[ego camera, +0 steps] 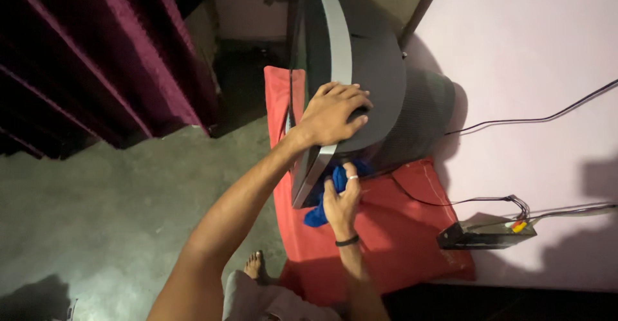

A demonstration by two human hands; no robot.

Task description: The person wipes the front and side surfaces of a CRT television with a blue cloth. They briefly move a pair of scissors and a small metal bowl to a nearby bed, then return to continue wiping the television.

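Left hand (331, 112) flat on old television (367, 83), right hand (341, 199) fingers clenching blue cloth (322, 208) beneath it; red cover (399, 231), cables (489, 200), set-top box (486, 233) alongside

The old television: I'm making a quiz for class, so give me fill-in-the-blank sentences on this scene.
1. The left hand rests on top of the ___.
2. The right hand presses a ___ cloth against the set's side.
3. The table is covered with a ___ cloth.

Answers: television; blue; red
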